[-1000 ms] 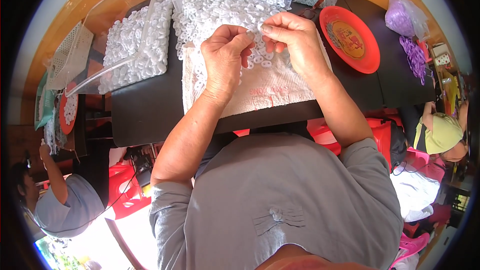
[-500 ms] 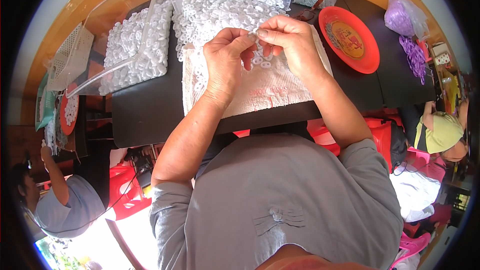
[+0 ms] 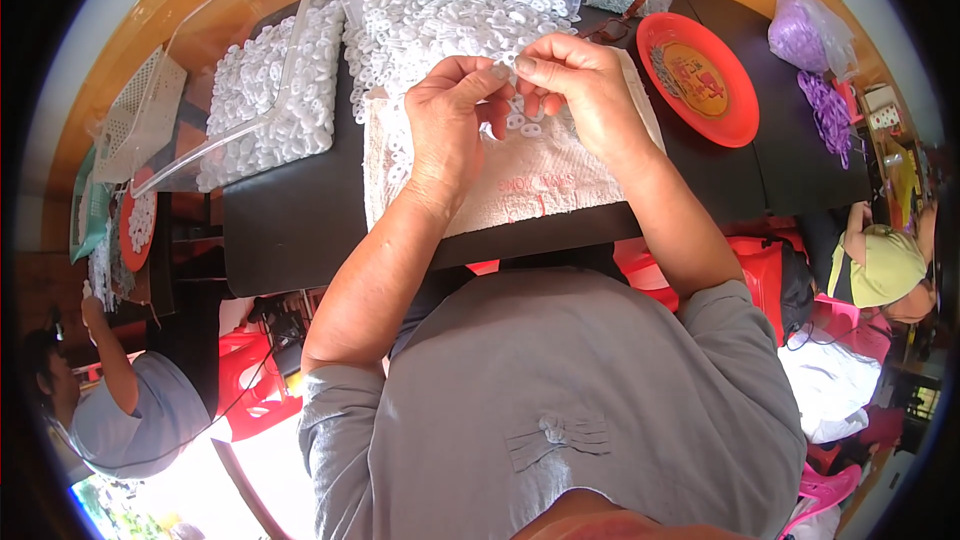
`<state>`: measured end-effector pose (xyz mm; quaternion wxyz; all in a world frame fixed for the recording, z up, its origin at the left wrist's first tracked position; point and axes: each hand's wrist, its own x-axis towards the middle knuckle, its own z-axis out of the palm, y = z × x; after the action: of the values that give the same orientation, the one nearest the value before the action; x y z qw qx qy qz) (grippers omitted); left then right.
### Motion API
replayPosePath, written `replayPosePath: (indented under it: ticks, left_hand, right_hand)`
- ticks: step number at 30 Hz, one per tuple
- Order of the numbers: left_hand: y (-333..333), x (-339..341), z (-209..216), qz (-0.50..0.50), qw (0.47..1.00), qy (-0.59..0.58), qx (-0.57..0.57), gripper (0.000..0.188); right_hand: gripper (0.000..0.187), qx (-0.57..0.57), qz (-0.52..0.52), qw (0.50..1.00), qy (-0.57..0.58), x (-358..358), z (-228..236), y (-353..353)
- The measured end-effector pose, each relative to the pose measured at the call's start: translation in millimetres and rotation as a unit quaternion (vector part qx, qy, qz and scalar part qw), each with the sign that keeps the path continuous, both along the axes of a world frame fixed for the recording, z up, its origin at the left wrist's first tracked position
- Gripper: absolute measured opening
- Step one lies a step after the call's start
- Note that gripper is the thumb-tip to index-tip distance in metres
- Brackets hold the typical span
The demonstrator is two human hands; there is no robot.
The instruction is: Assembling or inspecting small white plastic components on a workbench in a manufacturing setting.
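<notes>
My left hand (image 3: 452, 120) and my right hand (image 3: 578, 90) meet fingertip to fingertip over a white cloth (image 3: 530, 180) on a black table (image 3: 290, 230). Between the pinched fingers sits a small white plastic piece (image 3: 508, 68), held by both hands. Just beyond the hands lies a big heap of the same small white plastic pieces (image 3: 450, 0). A few loose white pieces (image 3: 520, 122) lie on the cloth under the hands.
A clear plastic bin (image 3: 250, 90) with more white pieces stands at the left. A red plate (image 3: 740, 120) sits at the right, with purple pieces (image 3: 828, 110) and a clear bag beyond. Other people sit at lower left and at right on red stools.
Both hands have stayed together over the cloth; the fingertips have shifted slightly, working the small white piece.
</notes>
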<state>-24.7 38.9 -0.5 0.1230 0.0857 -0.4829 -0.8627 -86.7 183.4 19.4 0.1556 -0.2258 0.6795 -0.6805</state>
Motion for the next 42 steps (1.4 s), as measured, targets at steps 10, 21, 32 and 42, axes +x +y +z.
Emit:
replayPosePath:
  ticks: [10,21,32,42]
  left_hand:
    - [5,3,7,-0.084,0.99,0.1,-0.049,0.026]
    - [6,9,5,-0.051,0.987,0.11,-0.107,0.018]
    - [2,8,-1,-0.045,0.987,0.114,-0.102,0.018]
    - [-15,30,63,0.155,0.945,0.174,-0.231,0.01]
  right_hand:
    - [0.02,-0.02,0.15,0.988,-0.031,-18,7,23]
    - [0.023,-0.048,0.186,0.973,-0.128,-10,8,19]
    - [0.021,-0.138,0.23,0.944,-0.192,-10,-11,13]
    - [0.014,0.07,0.011,0.977,0.2,-13,8,33]
